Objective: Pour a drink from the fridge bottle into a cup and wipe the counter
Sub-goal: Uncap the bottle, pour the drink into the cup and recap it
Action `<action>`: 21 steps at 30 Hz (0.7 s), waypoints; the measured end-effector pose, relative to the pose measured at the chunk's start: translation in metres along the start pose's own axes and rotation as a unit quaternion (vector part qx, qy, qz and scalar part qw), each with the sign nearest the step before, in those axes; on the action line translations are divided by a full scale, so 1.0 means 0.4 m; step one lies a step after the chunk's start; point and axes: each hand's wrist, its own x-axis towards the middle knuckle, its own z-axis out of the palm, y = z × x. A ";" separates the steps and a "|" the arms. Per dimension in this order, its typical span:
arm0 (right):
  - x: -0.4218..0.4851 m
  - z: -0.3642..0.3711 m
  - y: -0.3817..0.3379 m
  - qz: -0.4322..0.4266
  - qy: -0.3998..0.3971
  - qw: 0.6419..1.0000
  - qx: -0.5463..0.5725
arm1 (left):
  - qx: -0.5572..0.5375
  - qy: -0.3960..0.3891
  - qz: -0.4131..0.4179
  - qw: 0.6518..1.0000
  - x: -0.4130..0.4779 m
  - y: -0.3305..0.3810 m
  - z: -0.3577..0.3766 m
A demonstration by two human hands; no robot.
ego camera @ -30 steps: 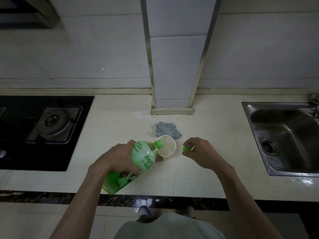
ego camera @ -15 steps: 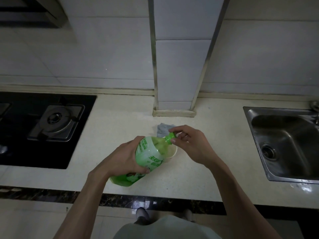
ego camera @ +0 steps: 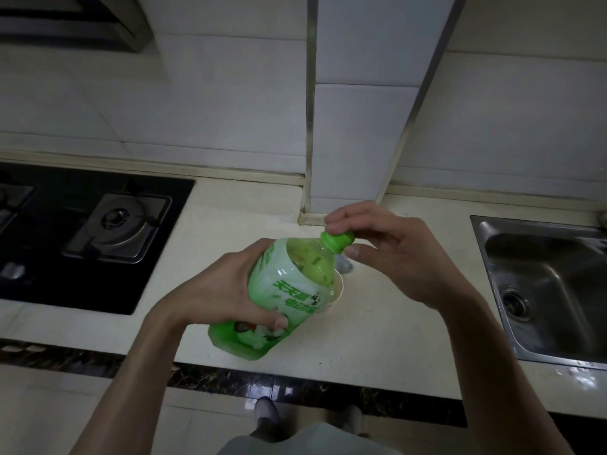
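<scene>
A green plastic bottle (ego camera: pixel 285 290) is held tilted above the pale counter (ego camera: pixel 394 330), its neck pointing up and to the right. My left hand (ego camera: pixel 223 290) grips its body. My right hand (ego camera: pixel 391 254) pinches the green cap (ego camera: pixel 338 240), which sits on the bottle's mouth. The white cup (ego camera: pixel 338 287) stands on the counter right behind the bottle, only part of its rim showing. A bit of the grey cloth (ego camera: pixel 345 264) peeks out beyond the cup, mostly hidden by my right hand.
A black gas hob (ego camera: pixel 82 231) lies in the counter at the left. A steel sink (ego camera: pixel 551 290) is sunk in at the right. A tiled pillar (ego camera: pixel 354 126) stands at the back wall behind the cup. The counter's dark front edge (ego camera: pixel 230 379) runs below my arms.
The bottle has tipped back up from pouring into the cup. My right hand carried the cap from the counter side to the bottle's mouth and now holds it there.
</scene>
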 end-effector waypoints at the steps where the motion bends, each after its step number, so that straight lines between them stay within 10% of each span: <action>1: 0.003 -0.003 -0.015 -0.003 -0.005 1.000 0.003 | -0.010 -0.004 0.003 1.000 -0.003 0.005 -0.005; 9: 0.027 0.020 -0.054 0.060 0.097 0.986 -0.119 | -0.018 0.006 0.013 1.000 -0.012 0.025 0.000; 15: 0.034 0.097 -0.034 0.072 0.222 0.911 -0.339 | 0.009 0.022 0.012 1.000 -0.027 0.020 0.019; 21: 0.025 0.118 -0.036 0.088 0.124 0.911 -0.383 | 0.001 0.048 0.002 0.999 -0.054 -0.004 0.018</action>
